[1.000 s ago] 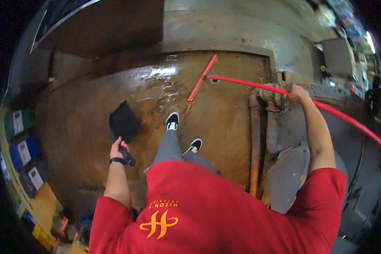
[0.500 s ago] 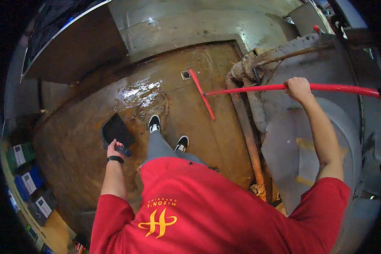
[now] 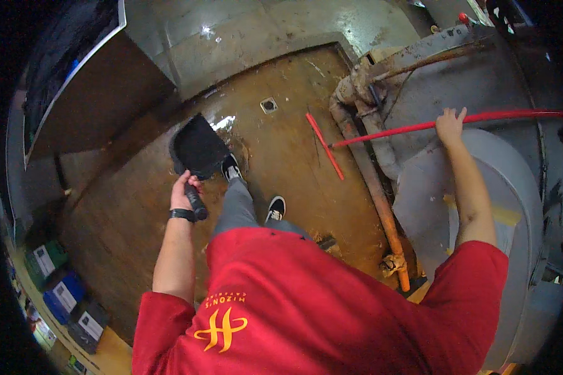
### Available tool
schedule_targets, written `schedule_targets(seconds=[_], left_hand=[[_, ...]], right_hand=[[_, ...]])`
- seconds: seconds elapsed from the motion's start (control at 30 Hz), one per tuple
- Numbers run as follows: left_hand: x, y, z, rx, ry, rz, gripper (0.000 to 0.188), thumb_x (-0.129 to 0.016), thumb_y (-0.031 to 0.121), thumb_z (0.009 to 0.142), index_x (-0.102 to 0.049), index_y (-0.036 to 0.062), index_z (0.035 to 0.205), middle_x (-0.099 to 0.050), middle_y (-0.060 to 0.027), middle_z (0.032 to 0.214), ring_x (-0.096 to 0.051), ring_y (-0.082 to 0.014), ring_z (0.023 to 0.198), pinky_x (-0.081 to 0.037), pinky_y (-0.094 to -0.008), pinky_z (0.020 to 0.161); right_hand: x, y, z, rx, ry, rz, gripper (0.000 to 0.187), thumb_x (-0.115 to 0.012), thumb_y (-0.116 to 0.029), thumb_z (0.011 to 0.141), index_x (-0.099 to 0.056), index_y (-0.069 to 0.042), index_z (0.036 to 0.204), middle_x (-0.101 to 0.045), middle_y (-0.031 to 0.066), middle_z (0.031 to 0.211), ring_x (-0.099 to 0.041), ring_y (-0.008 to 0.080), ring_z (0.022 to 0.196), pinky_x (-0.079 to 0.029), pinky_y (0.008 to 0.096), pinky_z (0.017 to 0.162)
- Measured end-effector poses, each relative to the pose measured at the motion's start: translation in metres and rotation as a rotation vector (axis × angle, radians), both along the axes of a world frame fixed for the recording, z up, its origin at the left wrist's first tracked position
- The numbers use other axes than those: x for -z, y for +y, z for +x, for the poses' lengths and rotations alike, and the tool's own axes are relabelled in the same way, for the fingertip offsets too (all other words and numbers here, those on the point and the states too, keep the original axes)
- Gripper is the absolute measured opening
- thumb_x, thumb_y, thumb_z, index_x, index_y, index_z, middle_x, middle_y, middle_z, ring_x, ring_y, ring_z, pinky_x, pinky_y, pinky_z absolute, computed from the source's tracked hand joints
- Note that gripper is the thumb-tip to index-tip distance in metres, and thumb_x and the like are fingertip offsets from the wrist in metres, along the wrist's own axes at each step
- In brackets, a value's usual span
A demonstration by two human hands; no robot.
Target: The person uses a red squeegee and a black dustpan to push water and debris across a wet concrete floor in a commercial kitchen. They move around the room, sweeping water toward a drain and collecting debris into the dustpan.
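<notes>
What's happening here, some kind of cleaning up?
A person in a red shirt stands on a wet brown floor. Their left hand grips the handle of a black dustpan, held above the floor in front of their shoes. Their right hand holds the long red handle of a broom, whose red head rests on the floor beside rusty pipes.

A matt black plastic dustpan [image 3: 197, 149], a glossy red broom handle [image 3: 507, 117], rusty metal pipes [image 3: 372, 181] and a wet-shining brown floor [image 3: 137, 206].
</notes>
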State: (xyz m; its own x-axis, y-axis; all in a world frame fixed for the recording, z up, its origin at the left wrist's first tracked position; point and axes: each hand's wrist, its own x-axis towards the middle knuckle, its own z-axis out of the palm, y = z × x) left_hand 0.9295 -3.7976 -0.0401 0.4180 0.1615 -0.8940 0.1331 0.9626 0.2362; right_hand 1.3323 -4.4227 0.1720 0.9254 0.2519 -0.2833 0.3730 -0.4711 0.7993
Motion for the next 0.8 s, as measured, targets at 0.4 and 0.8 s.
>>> schedule_targets(seconds=[0.4, 0.8], left_hand=[[0.001, -0.115, 0.223, 0.3, 0.077, -0.494, 0.03, -0.066, 0.046, 0.091, -0.054, 0.018, 0.091, -0.064, -0.0065, 0.089, -0.062, -0.0287, 0.092, -0.039, -0.0635, 0.095], [-0.131, 0.144, 0.417, 0.489, 0.117, 2.592, 0.066, -0.078, 0.033, 0.074, -0.056, 0.0048, 0.13, -0.055, -0.0239, 0.132, -0.048, -0.0402, 0.126, -0.041, -0.0551, 0.1]], right_hand=[[0.093, 0.368, -0.122, 1.786, 1.358, 1.683, 0.06, -0.06, -0.05, 0.095, -0.053, -0.002, 0.131, -0.069, 0.0109, 0.097, -0.07, 0.0224, 0.08, -0.061, 0.0404, 0.064], [0.147, 0.258, 0.174, 0.727, 0.516, 0.647, 0.02, -0.059, -0.012, 0.082, -0.071, 0.001, 0.093, -0.072, 0.0238, 0.087, -0.074, 0.0335, 0.077, -0.059, 0.0454, 0.069]])
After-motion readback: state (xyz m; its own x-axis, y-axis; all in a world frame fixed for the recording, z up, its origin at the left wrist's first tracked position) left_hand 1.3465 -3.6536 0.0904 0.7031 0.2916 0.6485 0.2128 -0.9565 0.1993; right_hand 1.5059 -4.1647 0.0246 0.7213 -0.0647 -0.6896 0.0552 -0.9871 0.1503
